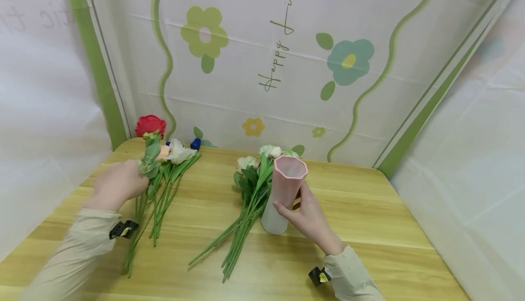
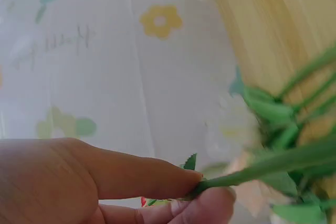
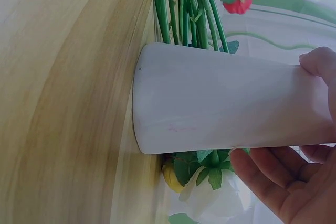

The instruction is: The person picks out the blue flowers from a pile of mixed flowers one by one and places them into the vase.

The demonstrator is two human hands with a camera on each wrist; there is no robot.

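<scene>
My left hand [image 1: 120, 183] pinches the green stem [image 2: 273, 165] of a red rose [image 1: 150, 125] between thumb and forefinger. The rose is raised above a loose group of flowers lying at the table's left, among them a white flower [image 1: 180, 151] and a blue bud [image 1: 195, 143]. With thumb and fingers on either side, my right hand [image 1: 309, 214] grips a tall vase [image 1: 276, 205], pink at its faceted rim and white below. The vase stands on the table, tilted slightly in the head view. In the right wrist view its white wall [image 3: 220, 98] fills the middle.
Left of the vase lies a bunch of pale flowers [image 1: 247, 163], long green stems [image 1: 238, 246] pointing toward the front. A printed curtain [image 1: 246, 64] hangs behind the wooden table [image 1: 352, 246], with white sheets on both sides. Black straps circle both wrists.
</scene>
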